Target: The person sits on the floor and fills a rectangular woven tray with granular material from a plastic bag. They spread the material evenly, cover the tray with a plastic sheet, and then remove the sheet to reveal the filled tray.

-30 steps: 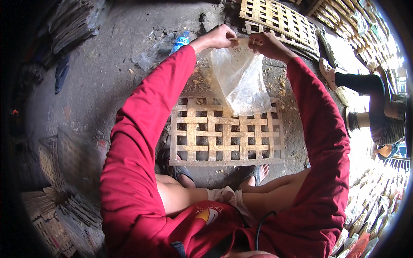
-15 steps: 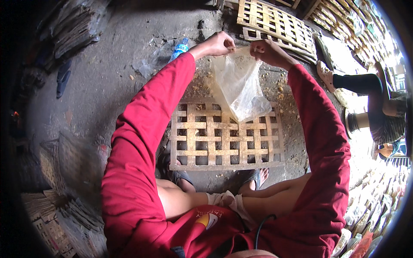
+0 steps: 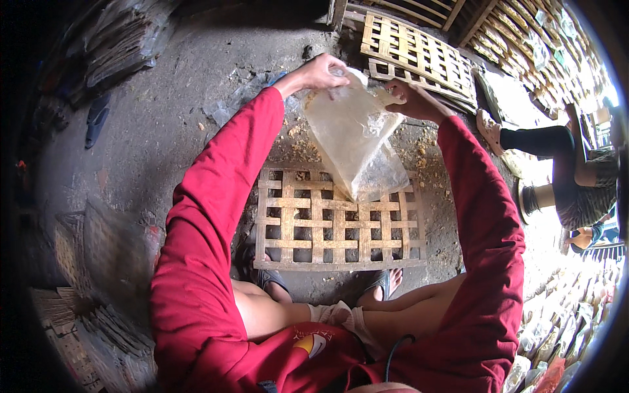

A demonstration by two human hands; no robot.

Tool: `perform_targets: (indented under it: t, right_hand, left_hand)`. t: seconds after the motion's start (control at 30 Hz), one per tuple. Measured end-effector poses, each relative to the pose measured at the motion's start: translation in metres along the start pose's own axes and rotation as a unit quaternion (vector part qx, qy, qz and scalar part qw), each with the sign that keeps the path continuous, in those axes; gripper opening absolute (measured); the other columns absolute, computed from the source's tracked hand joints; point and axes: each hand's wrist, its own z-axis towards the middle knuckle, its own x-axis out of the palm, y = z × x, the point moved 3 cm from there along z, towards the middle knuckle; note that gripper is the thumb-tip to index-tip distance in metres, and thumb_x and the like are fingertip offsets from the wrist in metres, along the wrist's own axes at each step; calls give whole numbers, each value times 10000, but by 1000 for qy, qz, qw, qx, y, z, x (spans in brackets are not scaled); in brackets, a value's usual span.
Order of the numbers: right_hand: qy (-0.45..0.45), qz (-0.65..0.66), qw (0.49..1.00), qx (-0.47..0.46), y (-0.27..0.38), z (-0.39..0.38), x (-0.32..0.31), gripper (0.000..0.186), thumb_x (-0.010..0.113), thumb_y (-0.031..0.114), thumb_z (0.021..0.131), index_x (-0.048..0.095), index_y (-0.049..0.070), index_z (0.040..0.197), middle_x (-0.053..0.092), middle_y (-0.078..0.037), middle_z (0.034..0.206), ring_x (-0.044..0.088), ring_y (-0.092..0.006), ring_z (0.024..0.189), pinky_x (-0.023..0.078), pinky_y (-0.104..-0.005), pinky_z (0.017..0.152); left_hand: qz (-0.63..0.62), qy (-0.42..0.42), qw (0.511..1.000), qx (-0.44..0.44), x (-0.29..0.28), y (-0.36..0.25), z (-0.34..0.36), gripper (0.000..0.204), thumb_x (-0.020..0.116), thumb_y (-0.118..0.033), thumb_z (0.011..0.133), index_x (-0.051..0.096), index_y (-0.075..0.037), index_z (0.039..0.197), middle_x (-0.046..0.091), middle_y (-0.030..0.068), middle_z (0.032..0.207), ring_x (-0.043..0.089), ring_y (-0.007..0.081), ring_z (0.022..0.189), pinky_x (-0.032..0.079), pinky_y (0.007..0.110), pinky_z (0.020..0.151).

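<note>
A crumpled, translucent plastic bag (image 3: 354,137) hangs from both my hands, its pointed lower corner over a woven bamboo lattice panel (image 3: 337,232). My left hand (image 3: 325,72) is closed on the bag's upper left edge, the thumb partly behind the film. At the upper right edge, my right hand (image 3: 409,101) pinches the plastic between thumb and fingers. The panel lies flat on the ground in front of my sandalled feet.
More lattice panels (image 3: 419,49) lie at the far right. Another person's leg (image 3: 537,141) reaches in from the right. Many plastic-wrapped pieces (image 3: 557,314) stand in rows at lower right. A dark sandal (image 3: 97,121) lies at left; crumbs (image 3: 422,150) litter the concrete floor.
My hands have shifted slightly nearer, and the bag's top is more bunched and folded at my left hand. The blue-labelled bottle beside my left wrist is now mostly hidden.
</note>
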Motion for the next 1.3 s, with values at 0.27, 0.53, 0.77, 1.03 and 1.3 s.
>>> perform_targets:
  t: [0.27, 0.53, 0.77, 1.03, 1.3]
  right_hand:
    - [17, 152, 988, 25, 16, 28, 21, 223, 667, 98, 855, 667, 7, 1059, 716, -90, 929, 683, -167, 880, 533, -316, 781]
    - [-85, 28, 996, 10, 13, 21, -5, 455, 716, 309, 875, 580, 63, 1233, 711, -131, 958, 677, -201, 895, 539, -346, 779]
    - [-91, 104, 990, 0, 31, 32, -10, 218, 664, 200, 895, 706, 38, 1035, 719, -76, 838, 661, -153, 776, 519, -319, 743]
    - [-142, 53, 988, 15, 22, 22, -23, 199, 656, 180, 886, 713, 45, 1021, 721, -92, 848, 676, -172, 791, 524, -325, 744]
    - [-140, 123, 982, 3, -9, 14, -27, 202, 639, 191, 899, 713, 49, 1022, 730, -103, 893, 689, -182, 829, 530, -336, 752]
  left_hand:
    - [-40, 30, 997, 60, 9, -26, 3, 229, 743, -163, 874, 689, 42, 959, 711, 78, 826, 697, 141, 714, 589, 287, 625]
    - [-38, 22, 997, 68, -9, -19, -4, 149, 725, -95, 874, 688, 18, 962, 720, 99, 867, 703, 155, 741, 598, 301, 694]
    - [23, -25, 991, 130, 10, -26, 10, 209, 776, -94, 812, 681, 9, 967, 723, 75, 839, 690, 115, 752, 539, 249, 623]
    - [-16, 43, 998, 35, 1, 13, 2, 192, 792, -30, 758, 709, 42, 914, 728, 91, 816, 687, 138, 701, 556, 287, 655]
    - [63, -27, 997, 48, 5, -4, -3, 261, 813, -237, 805, 709, -7, 873, 706, 41, 774, 645, 86, 706, 509, 233, 699]
